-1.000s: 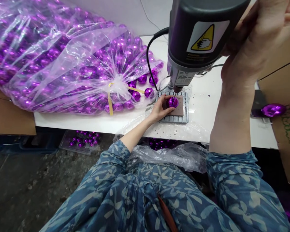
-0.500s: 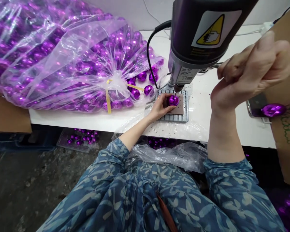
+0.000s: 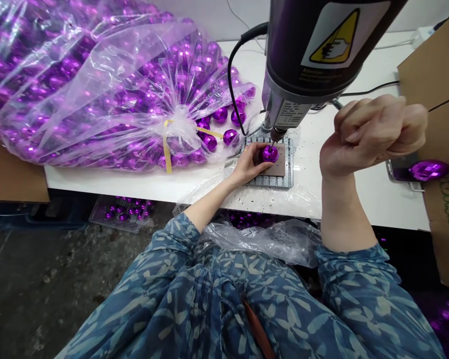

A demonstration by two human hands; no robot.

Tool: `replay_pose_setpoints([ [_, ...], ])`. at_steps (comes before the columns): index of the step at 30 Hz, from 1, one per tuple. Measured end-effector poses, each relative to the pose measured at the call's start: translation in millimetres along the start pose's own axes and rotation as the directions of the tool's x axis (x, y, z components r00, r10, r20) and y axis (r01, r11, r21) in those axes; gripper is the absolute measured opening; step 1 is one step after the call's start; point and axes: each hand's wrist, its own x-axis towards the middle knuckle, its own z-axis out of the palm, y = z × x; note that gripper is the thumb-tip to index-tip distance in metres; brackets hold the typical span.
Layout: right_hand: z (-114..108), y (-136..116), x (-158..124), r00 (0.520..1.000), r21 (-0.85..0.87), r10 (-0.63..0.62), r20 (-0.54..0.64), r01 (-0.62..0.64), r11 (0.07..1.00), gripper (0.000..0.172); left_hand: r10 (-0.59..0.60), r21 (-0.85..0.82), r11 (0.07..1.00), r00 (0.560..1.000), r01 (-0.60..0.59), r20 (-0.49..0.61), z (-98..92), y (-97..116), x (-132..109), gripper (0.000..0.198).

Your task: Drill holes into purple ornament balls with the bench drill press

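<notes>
Clearly, 1 purple ball sits in the left hand.

Bright white light glints off a clear plastic bag and washes a white tabletop while the floor below lies dim; near the right edge, wide-angle distortion stretches a shiny purple ball.

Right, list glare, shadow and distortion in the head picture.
Head view: white glare streaks the clear plastic bag; glints dot the faceted purple ball in the left hand; shadow darkens the space under the white table; the right hand looks larger than the left.
</notes>
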Motion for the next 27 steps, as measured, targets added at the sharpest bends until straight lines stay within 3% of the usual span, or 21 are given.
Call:
replay_pose_setpoints([
  [5,-8,10,-11,0.999,-0.070,-0.011,-0.047,0.007,0.997,0.068,0.015,-0.004,1.000,1.000,-0.015,0.007,-0.4,1,0,0.063],
  [12,-24,26,-22,0.999,-0.223,-0.014,-0.035,0.006,0.975,0.061,-0.001,-0.001,1.000,1.000,0.001,-0.003,1.9,-2,0,0.063],
  [18,-26,24,-29,0.998,-0.190,-0.059,0.027,0.063,0.980,0.066,-0.010,-0.024,1.000,1.000,0.010,0.001,2.4,-1,2,0.062],
  [23,3,-6,3,0.998,-0.139,-0.004,0.067,0.013,0.990,0.069,-0.028,-0.037,0.999,1.000,0.028,0.002,1.1,2,1,0.061],
  [26,26,-19,41,0.987,-0.135,0.106,0.120,-0.089,0.987,0.058,-0.054,-0.054,0.997,0.999,0.053,-0.011,4.1,5,2,0.058],
  [27,33,-20,52,0.969,-0.130,0.198,0.151,-0.179,0.975,0.058,-0.057,-0.052,0.997,0.998,0.056,-0.020,5.3,6,2,0.056],
])
